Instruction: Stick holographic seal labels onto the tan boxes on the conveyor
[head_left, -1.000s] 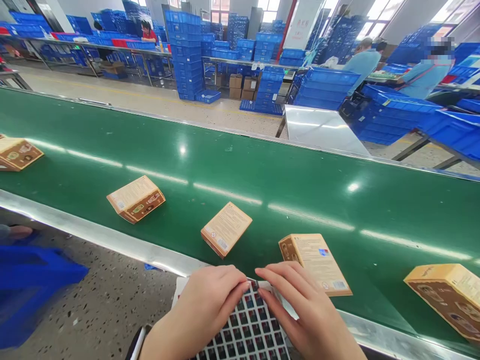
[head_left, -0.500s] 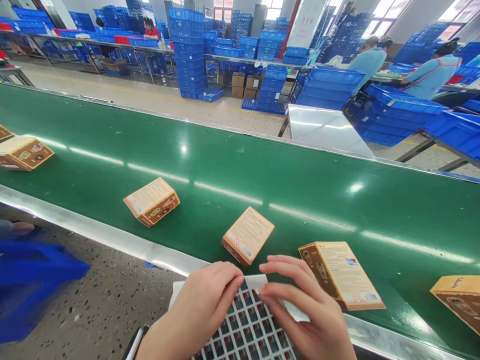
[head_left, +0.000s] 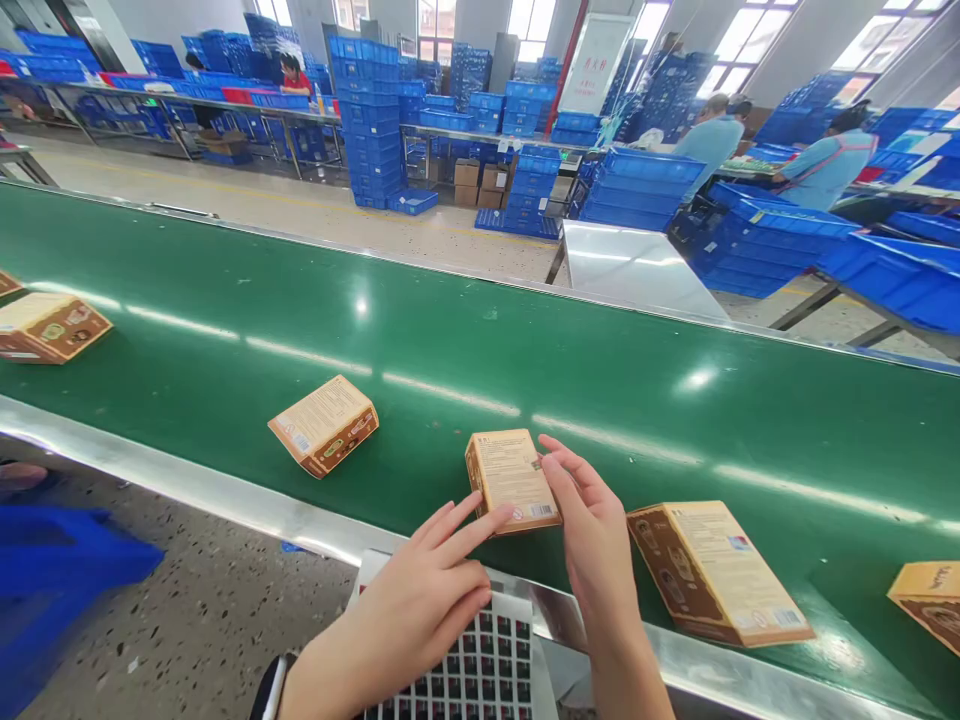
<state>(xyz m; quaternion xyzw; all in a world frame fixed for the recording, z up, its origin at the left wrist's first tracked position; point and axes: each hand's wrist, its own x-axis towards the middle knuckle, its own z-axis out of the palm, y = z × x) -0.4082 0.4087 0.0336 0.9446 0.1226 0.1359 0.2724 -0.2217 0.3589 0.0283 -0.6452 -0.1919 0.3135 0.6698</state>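
A carton (head_left: 510,475) lies right of centre on the green conveyor surface (head_left: 420,330). The left hand (head_left: 424,595) touches it, grip spread; whether the right hand's (head_left: 596,530) grip is closed, I cannot tell. Blue crates (head_left: 367,125) crowd the upper frame.

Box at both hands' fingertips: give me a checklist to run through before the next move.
1. Box on the belt, printed face up: ok.
2. Left hand at the box: ok, fingers over its lower left corner.
3. Right hand at the box: ok, fingertips at its right side.
4. Barcode uncovered: ok.
5. Small patch by the right fingertips lying flat: cannot tell, too small.
6. Grid sheet uncovered: not ok, left hand hides part.
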